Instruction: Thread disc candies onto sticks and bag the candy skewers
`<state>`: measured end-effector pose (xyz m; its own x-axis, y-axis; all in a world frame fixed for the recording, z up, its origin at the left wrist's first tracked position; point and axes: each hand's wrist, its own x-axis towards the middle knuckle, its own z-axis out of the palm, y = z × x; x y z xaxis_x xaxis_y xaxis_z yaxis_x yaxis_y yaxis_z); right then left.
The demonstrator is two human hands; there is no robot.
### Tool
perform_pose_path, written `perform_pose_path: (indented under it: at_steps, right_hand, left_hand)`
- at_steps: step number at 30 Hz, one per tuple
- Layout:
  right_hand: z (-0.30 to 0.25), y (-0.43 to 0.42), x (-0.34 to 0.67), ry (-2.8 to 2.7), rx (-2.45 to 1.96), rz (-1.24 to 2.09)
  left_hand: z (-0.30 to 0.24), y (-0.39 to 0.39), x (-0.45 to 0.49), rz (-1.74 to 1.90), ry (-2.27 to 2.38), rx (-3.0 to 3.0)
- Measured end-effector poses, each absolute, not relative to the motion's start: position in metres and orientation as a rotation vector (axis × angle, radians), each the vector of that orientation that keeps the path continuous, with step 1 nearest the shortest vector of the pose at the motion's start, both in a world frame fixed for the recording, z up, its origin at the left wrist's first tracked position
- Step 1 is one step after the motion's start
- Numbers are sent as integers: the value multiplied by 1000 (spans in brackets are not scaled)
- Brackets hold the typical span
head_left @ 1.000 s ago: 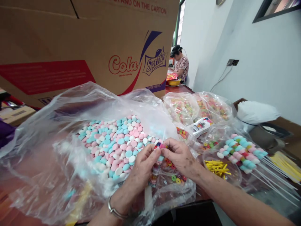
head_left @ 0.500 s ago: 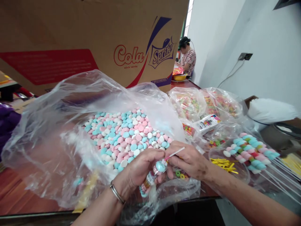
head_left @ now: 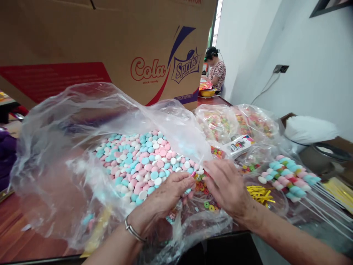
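My left hand (head_left: 162, 200) is closed around a candy skewer (head_left: 172, 215), whose lower pieces show below my palm. My right hand (head_left: 226, 186) pinches the stick's upper end beside my left fingertips; its tip (head_left: 196, 170) pokes out between them. Both hands hover over small coloured ring candies (head_left: 206, 200) in a clear bag. Just behind lies a big open plastic bag (head_left: 68, 147) of pink, blue and white round candies (head_left: 140, 165).
A large Cola Sprite carton (head_left: 110, 48) stands behind the bag. To the right lie finished candy skewers (head_left: 289, 176), yellow twist ties (head_left: 259, 194), bags of ring candies (head_left: 220, 123) and a metal pot (head_left: 322, 158). Another person (head_left: 216, 70) sits far back.
The skewer with its blue candy, lifted between my hands half a second ago, has dropped lower into my left hand. Both hands have moved closer over the ring candies.
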<state>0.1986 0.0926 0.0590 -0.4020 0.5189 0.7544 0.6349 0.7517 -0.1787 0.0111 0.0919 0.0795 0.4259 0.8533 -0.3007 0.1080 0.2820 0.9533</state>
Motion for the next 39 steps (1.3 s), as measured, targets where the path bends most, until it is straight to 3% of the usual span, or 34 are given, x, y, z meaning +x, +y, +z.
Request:
perform_pose_path:
  at_steps: [3, 10, 14, 21, 25, 27, 34, 39]
  right_hand:
    - [65, 92, 204, -2363, -603, -454]
    - [77, 88, 212, -2589, -435, -436]
    - [78, 85, 217, -2567, -585, -375]
    - [81, 86, 229, -2450, -911, -239]
    - [84, 100, 279, -2303, -1297, -252]
    - [77, 104, 310, -2524, -1642, -191]
    - [24, 98, 350, -2795, -1771, -229]
    - [26, 96, 350, -2798, -1810, -250]
  left_hand:
    - [76, 94, 12, 573, 977, 1134]
    - [78, 93, 3, 485, 1026, 1429]
    - [73, 85, 6, 441, 1168, 1721]
    - [66, 81, 27, 940, 923, 2424]
    - [66, 85, 20, 930, 1184, 2094]
    - [67, 85, 14, 925, 1296, 1829]
    - [65, 81, 14, 838, 1380, 1190]
    - [61, 80, 19, 792, 1330, 1052]
